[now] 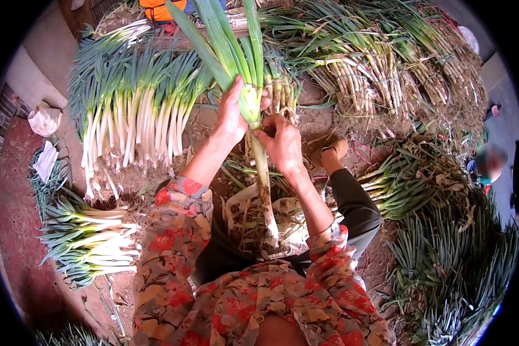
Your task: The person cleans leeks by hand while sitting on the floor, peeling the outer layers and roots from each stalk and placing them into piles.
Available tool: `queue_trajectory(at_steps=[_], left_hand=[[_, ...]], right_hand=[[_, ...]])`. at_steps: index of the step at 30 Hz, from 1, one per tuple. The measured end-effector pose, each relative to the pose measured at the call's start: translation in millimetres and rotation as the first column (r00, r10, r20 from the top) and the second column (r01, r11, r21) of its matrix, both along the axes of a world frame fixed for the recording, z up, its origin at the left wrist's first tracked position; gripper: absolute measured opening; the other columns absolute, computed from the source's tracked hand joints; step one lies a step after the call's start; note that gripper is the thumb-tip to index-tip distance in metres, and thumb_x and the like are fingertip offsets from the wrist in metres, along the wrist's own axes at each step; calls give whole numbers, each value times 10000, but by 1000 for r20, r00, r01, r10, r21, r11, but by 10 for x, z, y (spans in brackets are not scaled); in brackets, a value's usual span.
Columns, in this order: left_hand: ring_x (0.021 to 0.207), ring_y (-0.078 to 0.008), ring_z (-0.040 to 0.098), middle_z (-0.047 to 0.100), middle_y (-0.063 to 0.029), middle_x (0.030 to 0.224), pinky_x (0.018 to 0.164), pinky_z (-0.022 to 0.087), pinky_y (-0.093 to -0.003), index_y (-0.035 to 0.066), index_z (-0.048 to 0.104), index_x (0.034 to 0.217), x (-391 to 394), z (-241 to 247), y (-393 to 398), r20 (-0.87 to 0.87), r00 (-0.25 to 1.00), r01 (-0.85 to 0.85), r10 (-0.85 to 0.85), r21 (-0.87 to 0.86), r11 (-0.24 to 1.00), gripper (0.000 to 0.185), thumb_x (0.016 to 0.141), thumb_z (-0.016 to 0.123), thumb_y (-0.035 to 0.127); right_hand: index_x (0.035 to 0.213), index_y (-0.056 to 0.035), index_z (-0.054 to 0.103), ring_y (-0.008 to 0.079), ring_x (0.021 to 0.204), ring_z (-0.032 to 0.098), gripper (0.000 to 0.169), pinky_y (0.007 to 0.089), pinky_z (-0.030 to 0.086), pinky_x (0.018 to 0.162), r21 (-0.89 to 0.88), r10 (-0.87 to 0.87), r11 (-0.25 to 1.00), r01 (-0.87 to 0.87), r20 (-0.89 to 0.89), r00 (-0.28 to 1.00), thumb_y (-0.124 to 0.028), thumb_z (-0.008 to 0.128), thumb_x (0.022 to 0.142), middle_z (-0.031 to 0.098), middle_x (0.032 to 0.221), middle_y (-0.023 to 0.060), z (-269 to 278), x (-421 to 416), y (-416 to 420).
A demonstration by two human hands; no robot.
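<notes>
A large green onion, its leaves upward and roots toward my lap, stands nearly upright in front of me. My left hand is wrapped round it where the green leaves fan out. Just below, on the right side, my right hand pinches the outer layer of the stalk with thumb and curled fingers. The lower stalk is soiled brown, with a whiter root end. Beneath it lie dry peelings between my legs.
Cleaned green onions lie in a row at left, with another pile lower left. Unpeeled, rooty bundles fill the upper right; more leafy onions lie at right. An orange item is at the top. Another person is at far right.
</notes>
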State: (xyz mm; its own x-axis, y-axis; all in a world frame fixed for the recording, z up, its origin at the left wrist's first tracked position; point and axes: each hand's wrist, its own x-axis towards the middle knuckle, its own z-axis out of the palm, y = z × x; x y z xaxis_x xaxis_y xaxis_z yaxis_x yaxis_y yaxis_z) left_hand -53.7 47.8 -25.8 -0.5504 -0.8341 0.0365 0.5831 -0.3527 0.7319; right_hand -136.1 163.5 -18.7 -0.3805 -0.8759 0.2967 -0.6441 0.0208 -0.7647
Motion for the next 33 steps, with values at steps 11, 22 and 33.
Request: queue_trajectory(at_steps=[11,22,33], left_hand=[[732,-240,581,602,-142,862,731,476,-373,0,516,1011,-84,28,36,-92,995,33,-25,82,996,454,918,417,433],[797,-238,539,558,-139,913,725,469,-368,8,491,1058,19,146,-30,-284,945,171,-162,6,985,504,910,397,481],[751,-245,542,571,-160,892,705,460,-381,-2,488,1099,-2,148,8,-287,945,179,-159,42,983,489,915,411,445]], right_hand=[[962,-16,536,360,784,552,280,423,467,702,-211,85,966,-152,-295,952,-86,657,719,552,838,166,-14,-75,89],[964,-48,536,305,687,569,309,385,485,597,-317,84,932,-175,-281,956,-127,684,704,555,779,117,139,-144,96],[832,-9,493,331,658,585,167,398,488,584,-179,189,956,-232,-229,955,-64,624,744,568,741,157,38,-86,152]])
